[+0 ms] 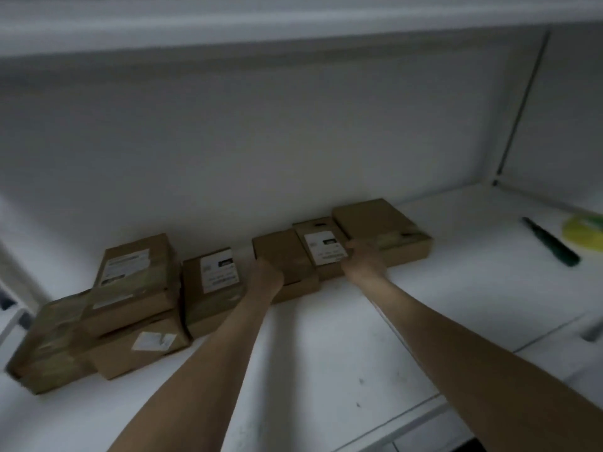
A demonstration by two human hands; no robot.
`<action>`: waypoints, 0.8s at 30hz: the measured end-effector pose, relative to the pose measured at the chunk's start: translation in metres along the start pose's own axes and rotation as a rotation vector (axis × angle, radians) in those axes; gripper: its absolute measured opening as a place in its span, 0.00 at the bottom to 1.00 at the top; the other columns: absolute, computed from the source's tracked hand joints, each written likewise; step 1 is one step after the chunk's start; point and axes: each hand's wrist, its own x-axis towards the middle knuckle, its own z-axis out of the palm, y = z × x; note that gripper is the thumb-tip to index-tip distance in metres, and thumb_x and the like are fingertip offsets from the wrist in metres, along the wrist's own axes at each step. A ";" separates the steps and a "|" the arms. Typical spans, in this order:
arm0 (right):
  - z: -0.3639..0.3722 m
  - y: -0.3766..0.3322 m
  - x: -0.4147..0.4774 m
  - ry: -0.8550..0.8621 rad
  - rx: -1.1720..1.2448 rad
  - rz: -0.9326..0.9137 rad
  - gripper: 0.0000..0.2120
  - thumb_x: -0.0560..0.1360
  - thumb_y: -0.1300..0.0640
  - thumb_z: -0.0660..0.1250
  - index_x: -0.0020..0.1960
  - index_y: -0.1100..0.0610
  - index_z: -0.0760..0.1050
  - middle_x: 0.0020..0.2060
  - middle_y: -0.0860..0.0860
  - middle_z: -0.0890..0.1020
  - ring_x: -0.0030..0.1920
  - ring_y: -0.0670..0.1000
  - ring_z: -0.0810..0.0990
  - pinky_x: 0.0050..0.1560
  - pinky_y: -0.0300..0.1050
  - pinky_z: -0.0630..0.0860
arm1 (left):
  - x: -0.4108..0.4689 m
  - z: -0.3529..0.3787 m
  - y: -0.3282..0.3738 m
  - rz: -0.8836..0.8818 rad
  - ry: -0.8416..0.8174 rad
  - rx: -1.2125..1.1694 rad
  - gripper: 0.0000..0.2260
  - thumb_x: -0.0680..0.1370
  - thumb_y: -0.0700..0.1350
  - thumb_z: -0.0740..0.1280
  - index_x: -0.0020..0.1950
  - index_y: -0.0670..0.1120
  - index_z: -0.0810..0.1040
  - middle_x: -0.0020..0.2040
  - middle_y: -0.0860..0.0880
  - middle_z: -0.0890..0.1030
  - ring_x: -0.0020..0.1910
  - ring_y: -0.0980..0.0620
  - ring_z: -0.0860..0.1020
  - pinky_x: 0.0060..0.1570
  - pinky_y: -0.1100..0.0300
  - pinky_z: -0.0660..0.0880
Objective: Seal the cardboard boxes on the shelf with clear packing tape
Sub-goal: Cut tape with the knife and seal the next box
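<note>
**No tape in hand yet**

Boxes (137, 272) line the shelf's (326, 353) back edge. Your left hand (267, 272) curls round the plain box (280, 252). Your right hand (362, 256) rests on the labelled box (323, 246), grip unclear. Sealing these seems yet to come; a yellow-green roll (584, 228) lies at the right edge.

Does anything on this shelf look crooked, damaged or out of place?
Yes, the pile of boxes at the left end of the shelf is askew: its top box sits tilted and skewed across the lower ones. The picture is too blurred to judge damage.
</note>
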 end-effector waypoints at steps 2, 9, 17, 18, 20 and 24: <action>-0.022 0.024 0.007 0.022 -0.031 0.045 0.18 0.79 0.57 0.59 0.68 0.57 0.70 0.65 0.59 0.72 0.61 0.60 0.74 0.55 0.46 0.73 | 0.005 0.009 0.004 -0.060 -0.024 0.033 0.17 0.77 0.39 0.63 0.66 0.39 0.73 0.59 0.39 0.78 0.58 0.40 0.76 0.55 0.56 0.74; -0.082 0.091 0.030 0.055 -0.085 0.149 0.09 0.80 0.57 0.55 0.49 0.56 0.73 0.58 0.61 0.76 0.57 0.60 0.75 0.48 0.44 0.71 | 0.009 0.062 0.070 -0.092 -0.084 0.085 0.19 0.79 0.44 0.63 0.68 0.41 0.70 0.63 0.37 0.72 0.59 0.40 0.74 0.59 0.49 0.74; -0.158 0.183 0.083 0.024 -0.168 0.131 0.21 0.80 0.51 0.60 0.69 0.61 0.70 0.69 0.60 0.67 0.65 0.62 0.70 0.63 0.49 0.71 | 0.010 0.133 0.178 -0.081 0.123 0.270 0.22 0.78 0.46 0.61 0.72 0.43 0.63 0.76 0.36 0.52 0.76 0.39 0.51 0.72 0.46 0.56; -0.168 0.193 0.090 0.010 -0.168 0.118 0.22 0.80 0.51 0.60 0.70 0.61 0.68 0.68 0.60 0.66 0.66 0.61 0.69 0.64 0.49 0.70 | 0.009 0.146 0.199 -0.005 0.114 0.270 0.23 0.78 0.45 0.61 0.73 0.44 0.62 0.76 0.37 0.54 0.75 0.39 0.52 0.72 0.48 0.57; -0.189 0.215 0.105 -0.014 -0.138 0.090 0.22 0.80 0.52 0.60 0.71 0.58 0.66 0.66 0.59 0.67 0.66 0.61 0.68 0.64 0.50 0.70 | 0.006 0.175 0.243 0.127 0.053 0.275 0.23 0.78 0.45 0.62 0.73 0.44 0.63 0.75 0.41 0.58 0.74 0.41 0.57 0.68 0.52 0.63; -0.226 0.254 0.133 -0.064 -0.107 0.057 0.22 0.79 0.54 0.61 0.73 0.54 0.64 0.67 0.59 0.66 0.66 0.61 0.67 0.64 0.50 0.70 | -0.006 0.223 0.315 0.247 -0.066 0.225 0.26 0.79 0.43 0.62 0.76 0.47 0.59 0.78 0.45 0.54 0.74 0.44 0.60 0.66 0.52 0.65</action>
